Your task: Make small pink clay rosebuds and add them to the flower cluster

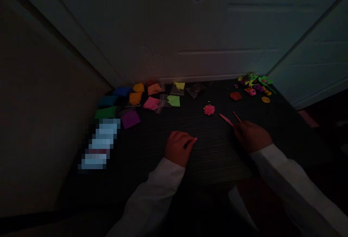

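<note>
My left hand (178, 147) is closed in a pinch above the dark table, a tiny piece of pink clay (195, 139) at its fingertips. On the right, my right hand (251, 135) has its fingers closed at the near end of a pink plastic modelling knife (226, 119). A thin pink stick tool (237, 117) points out beside the knife, its near end hidden by the hand; whether it is also gripped is unclear. Between and beyond both hands lies a round pink clay flower (209, 110) with many small petals. A small pale green bit (208, 101) lies just behind it.
Bags of coloured clay, such as the purple bag (130, 119) and the green bag (106, 113), line the table's left and back. A red clay lump (235, 96) and finished clay pieces (255, 82) sit back right. A blurred bright screen-like patch (100, 144) is at left.
</note>
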Demonstrator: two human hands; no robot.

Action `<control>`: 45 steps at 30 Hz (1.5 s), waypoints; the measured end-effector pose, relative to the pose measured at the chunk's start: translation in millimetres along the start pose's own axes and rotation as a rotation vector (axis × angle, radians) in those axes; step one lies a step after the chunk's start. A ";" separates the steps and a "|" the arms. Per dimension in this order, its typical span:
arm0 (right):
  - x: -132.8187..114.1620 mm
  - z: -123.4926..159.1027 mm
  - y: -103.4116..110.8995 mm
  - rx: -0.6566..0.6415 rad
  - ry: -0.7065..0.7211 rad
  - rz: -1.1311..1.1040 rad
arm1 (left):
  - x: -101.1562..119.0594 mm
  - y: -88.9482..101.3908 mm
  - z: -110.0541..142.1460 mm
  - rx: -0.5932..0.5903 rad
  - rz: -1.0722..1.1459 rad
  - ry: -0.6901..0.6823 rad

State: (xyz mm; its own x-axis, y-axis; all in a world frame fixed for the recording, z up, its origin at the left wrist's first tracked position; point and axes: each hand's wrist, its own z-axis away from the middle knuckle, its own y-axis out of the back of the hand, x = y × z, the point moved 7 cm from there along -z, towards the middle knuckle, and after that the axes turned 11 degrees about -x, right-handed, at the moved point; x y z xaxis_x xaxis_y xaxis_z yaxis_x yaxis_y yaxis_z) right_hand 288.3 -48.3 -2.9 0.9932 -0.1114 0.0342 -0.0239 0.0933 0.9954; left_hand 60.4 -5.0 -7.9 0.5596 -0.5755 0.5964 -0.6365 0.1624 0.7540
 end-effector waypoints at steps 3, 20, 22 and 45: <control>-0.6 0.7 0.9 0.026 -0.007 0.010 | -4.9 -3.3 0.6 -0.016 -0.021 0.038; -108.1 55.5 -14.0 0.075 0.320 -0.246 | -9.8 -7.9 0.2 -0.169 -0.033 0.185; -109.0 55.9 -15.2 0.079 0.369 -0.226 | -9.9 -8.0 0.3 -0.168 -0.029 0.184; -108.7 55.8 -17.7 0.062 0.391 -0.171 | -10.4 -3.4 0.7 -0.103 -0.033 0.155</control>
State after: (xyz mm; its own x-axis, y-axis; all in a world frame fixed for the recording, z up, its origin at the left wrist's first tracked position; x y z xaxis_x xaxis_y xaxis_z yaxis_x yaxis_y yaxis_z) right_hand 174.4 -93.0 -19.2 0.9517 0.2641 -0.1568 0.1502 0.0451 0.9876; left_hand 56.4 -0.1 -16.9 0.6598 -0.4524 0.6000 -0.5628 0.2315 0.7935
